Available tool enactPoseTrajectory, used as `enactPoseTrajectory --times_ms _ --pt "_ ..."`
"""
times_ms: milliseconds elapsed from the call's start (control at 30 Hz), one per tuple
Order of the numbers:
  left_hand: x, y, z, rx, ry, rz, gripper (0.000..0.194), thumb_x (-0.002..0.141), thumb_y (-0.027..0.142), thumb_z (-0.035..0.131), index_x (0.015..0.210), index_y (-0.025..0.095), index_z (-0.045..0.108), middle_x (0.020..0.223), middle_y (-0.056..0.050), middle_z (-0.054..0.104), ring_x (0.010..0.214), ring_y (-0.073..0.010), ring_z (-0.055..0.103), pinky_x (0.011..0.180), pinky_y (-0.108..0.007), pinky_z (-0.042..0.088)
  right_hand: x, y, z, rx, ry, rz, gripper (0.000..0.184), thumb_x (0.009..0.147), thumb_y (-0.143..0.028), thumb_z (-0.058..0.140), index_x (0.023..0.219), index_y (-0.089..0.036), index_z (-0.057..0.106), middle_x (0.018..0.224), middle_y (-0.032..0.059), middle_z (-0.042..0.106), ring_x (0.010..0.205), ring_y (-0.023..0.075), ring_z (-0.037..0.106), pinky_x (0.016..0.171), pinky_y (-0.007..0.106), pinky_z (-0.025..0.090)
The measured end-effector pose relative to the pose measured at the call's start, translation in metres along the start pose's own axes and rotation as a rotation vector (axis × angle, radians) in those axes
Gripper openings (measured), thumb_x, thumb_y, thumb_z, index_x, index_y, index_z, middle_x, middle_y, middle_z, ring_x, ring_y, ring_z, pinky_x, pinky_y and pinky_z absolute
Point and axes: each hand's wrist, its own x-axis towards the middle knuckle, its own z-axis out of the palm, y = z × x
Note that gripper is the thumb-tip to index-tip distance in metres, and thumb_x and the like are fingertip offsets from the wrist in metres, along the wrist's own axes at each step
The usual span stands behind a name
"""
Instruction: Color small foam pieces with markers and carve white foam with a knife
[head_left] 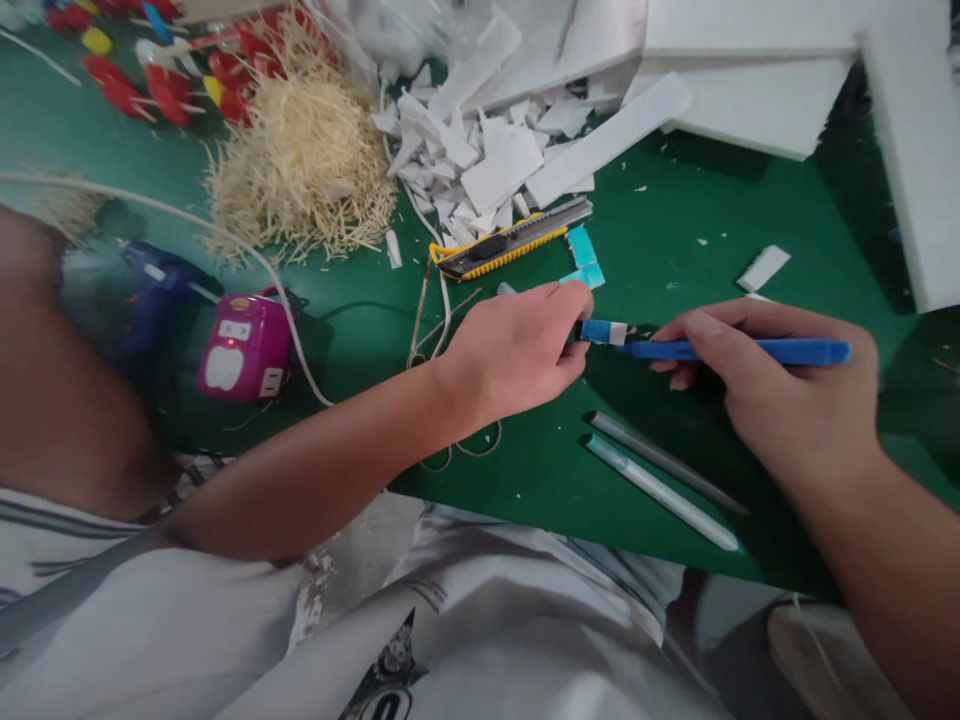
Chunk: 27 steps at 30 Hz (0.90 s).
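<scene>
My right hand point(780, 385) is closed around a blue pen-like stick point(795, 351), holding it level above the green table. My left hand point(517, 345) reaches across and pinches the stick's left end, where a small blue and white piece point(604, 332) sits. Just beyond my left fingers lie teal foam bits point(583, 255) and a yellow box cutter point(510, 240). Two pale sticks point(660, 485) lie on the table below my hands.
A heap of white foam scraps point(480, 140) and larger foam blocks point(757, 90) fill the back. A pile of straw-like sticks point(300, 170) sits left of them, with red and yellow pieces point(150, 70) behind. A pink power strip point(244, 345) and blue glue gun point(154, 290) stand at left.
</scene>
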Motion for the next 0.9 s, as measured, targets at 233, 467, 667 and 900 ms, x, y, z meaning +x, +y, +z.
enactPoseTrajectory --times_ms 233,467,667,900 --pt "-0.0007 0.0007 -0.0017 -0.004 -0.016 -0.006 0.019 0.100 0.027 0.064 0.117 0.021 0.070 0.082 0.001 0.069 0.077 -0.0188 0.069 0.062 -0.030 0.037 0.0011 -0.0001 -0.0010 0.016 -0.026 0.005 0.020 0.092 -0.035 0.080 0.073 -0.031 0.082 0.063 -0.0007 0.071 0.054 0.0165 0.064 0.054 0.032 0.052" --pt "-0.0018 -0.0014 0.0003 -0.011 0.011 0.006 0.018 0.099 0.027 0.065 0.116 0.021 0.070 0.083 0.001 0.070 0.077 -0.0183 0.069 0.062 -0.029 0.040 0.0023 -0.0016 -0.0006 -0.002 -0.018 0.007 0.018 0.093 -0.031 0.078 0.076 -0.029 0.082 0.063 -0.0007 0.070 0.054 0.0175 0.064 0.055 0.033 0.052" --pt "-0.0005 0.0001 -0.0009 0.002 -0.013 -0.005 0.019 0.100 0.028 0.064 0.117 0.021 0.070 0.083 0.001 0.070 0.077 -0.0188 0.069 0.063 -0.030 0.039 0.0007 -0.0016 -0.0002 0.014 0.025 0.003 0.015 0.095 -0.032 0.077 0.082 -0.030 0.084 0.069 -0.0008 0.074 0.058 0.0168 0.067 0.060 0.033 0.055" --pt "-0.0007 -0.0007 -0.0002 -0.006 0.004 0.003 0.018 0.099 0.027 0.065 0.116 0.022 0.070 0.082 0.001 0.070 0.077 -0.0184 0.069 0.062 -0.030 0.039 0.0004 -0.0012 -0.0020 -0.015 0.011 0.005 0.019 0.098 -0.035 0.075 0.080 -0.031 0.083 0.069 0.0006 0.074 0.060 0.0201 0.069 0.062 0.036 0.056"
